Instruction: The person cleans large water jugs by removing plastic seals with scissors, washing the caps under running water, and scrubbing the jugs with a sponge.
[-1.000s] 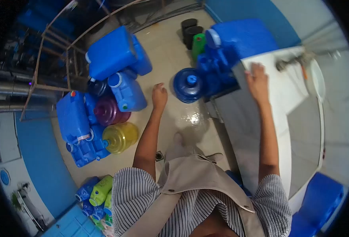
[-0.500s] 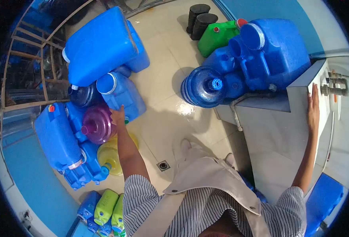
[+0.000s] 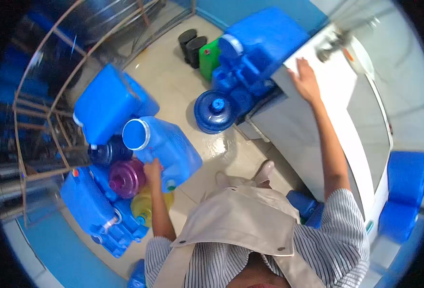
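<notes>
My left hand [image 3: 153, 170] is closed at the handle side of an open-mouthed blue jug [image 3: 173, 149], which leans up beside a purple round bottle [image 3: 126, 178] and a yellow one [image 3: 142, 207]. On the white counter [image 3: 340, 81] my right hand [image 3: 305, 81] rests with its fingers apart, holding nothing. A round blue bottle [image 3: 215, 113] stands on the floor between the jug and the counter.
Large blue jugs [image 3: 107, 103] are stacked at the left, near a metal frame [image 3: 53, 113]. More blue containers [image 3: 274, 36], a green jug [image 3: 208, 60] and black boots [image 3: 195, 48] stand at the back. Blue containers [image 3: 406, 177] are at the right. Pipe fittings [image 3: 331, 45] edge the counter.
My left hand has gone from reaching at the blue jug to gripping it, and the jug has risen from the group towards me. My right hand stays on the counter as the view turns.
</notes>
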`<state>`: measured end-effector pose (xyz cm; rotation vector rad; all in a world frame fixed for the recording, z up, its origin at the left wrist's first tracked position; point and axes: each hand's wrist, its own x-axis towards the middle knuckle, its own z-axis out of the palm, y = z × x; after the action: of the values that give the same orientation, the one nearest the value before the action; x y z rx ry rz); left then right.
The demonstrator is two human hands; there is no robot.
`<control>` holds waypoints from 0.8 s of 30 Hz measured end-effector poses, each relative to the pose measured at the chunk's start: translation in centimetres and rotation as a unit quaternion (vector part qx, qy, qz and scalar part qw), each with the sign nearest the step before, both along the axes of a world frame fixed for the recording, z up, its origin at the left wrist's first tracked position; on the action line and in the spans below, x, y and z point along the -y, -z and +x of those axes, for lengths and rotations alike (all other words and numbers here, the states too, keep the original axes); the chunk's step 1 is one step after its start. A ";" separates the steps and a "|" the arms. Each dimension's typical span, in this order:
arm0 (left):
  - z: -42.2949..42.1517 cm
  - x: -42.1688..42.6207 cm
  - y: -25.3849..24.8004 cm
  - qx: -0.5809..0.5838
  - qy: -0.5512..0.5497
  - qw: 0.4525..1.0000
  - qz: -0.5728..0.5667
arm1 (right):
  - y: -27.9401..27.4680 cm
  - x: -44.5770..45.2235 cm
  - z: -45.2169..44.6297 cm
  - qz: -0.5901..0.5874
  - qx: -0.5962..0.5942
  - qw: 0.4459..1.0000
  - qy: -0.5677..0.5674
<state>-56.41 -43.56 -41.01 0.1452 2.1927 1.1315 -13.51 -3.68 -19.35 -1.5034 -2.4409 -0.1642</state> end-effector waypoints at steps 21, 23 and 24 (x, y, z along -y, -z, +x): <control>33.6 -21.6 -59.4 -0.192 0.465 0.753 0.425 | -8.7 5.3 39.1 -0.243 -0.459 0.848 0.109; 41.9 -24.9 -58.3 -0.220 0.475 0.734 0.433 | -9.6 6.7 46.5 -0.246 -0.527 0.788 0.201; 45.3 -27.0 -57.5 -0.249 0.523 0.685 0.442 | -10.1 7.7 49.9 -0.225 -0.546 0.770 0.241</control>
<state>-11.11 -16.56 16.50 2.0181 1.2063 1.3303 36.38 -11.34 -9.30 -1.6539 -1.1534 0.9874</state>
